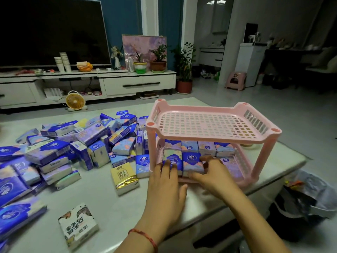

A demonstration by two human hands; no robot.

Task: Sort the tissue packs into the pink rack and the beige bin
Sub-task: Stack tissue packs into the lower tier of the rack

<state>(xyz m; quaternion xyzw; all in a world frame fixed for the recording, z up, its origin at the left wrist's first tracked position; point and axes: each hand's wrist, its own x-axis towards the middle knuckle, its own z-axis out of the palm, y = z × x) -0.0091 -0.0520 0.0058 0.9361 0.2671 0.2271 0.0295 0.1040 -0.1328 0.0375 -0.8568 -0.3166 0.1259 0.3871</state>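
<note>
Now flat left fingers (166, 167) press the pale pack (172, 155); right fingers (207, 159) pinch the blue pack (193, 160).

"Vinda" on the side of a blue pack (63, 129) far left in the pile; "Vinda" again on the side of a pale pack (54, 163) nearer; Vinda logo on the dark blue pack (193, 161) in the pink rack (262, 157), lower shelf; "原木纯品" boxed on the yellow pack (122, 174), script above it unclear; near white pack (78, 226): upside-down Chinese characters, unreadable.

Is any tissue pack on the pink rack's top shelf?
No, the top shelf is bare; the tissue packs sit on the lower shelf.
</note>
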